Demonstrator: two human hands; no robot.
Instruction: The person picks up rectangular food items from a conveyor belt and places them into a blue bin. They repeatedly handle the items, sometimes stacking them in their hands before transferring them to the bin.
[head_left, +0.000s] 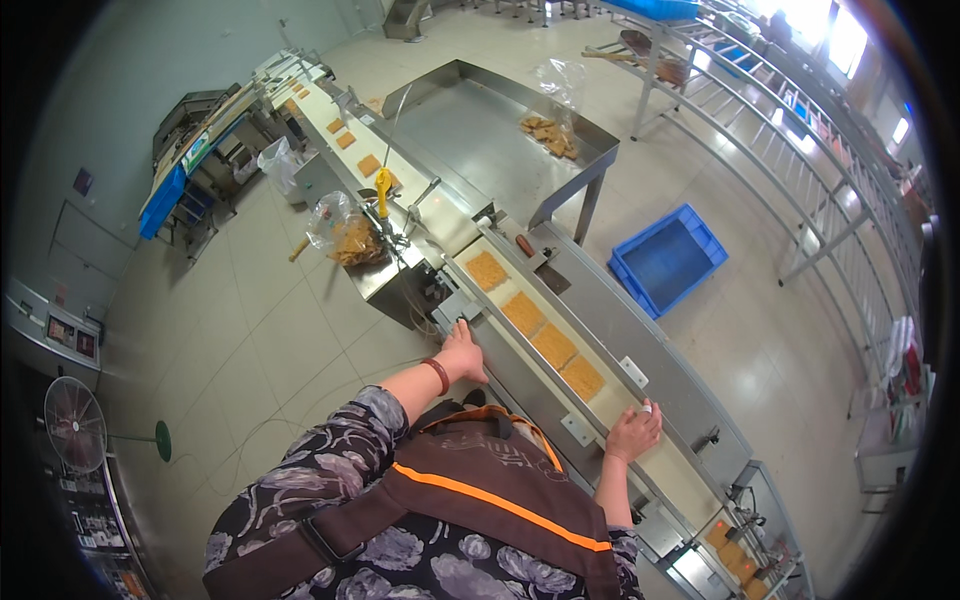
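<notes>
A conveyor belt (679, 474) runs diagonally before me, with several flat, square, golden-brown food pieces (553, 345) lying on it in a row. At the near metal side of the conveyor is my left hand (463, 355), fingers spread towards a small metal bracket (456, 307); it holds nothing. My right hand (634, 430) is over the belt, just below the last square of the row, fingers slightly bent and apart, with nothing seen in it. Whether its fingertips touch the belt or its far rail cannot be told.
Beyond the belt stand a steel table (465, 127) bearing broken pieces (551, 136), a blue crate (667, 259) on the floor and a roller rack (750, 157). A clear bag of pieces (354, 241) sits left of the conveyor. A fan (75, 424) stands at far left.
</notes>
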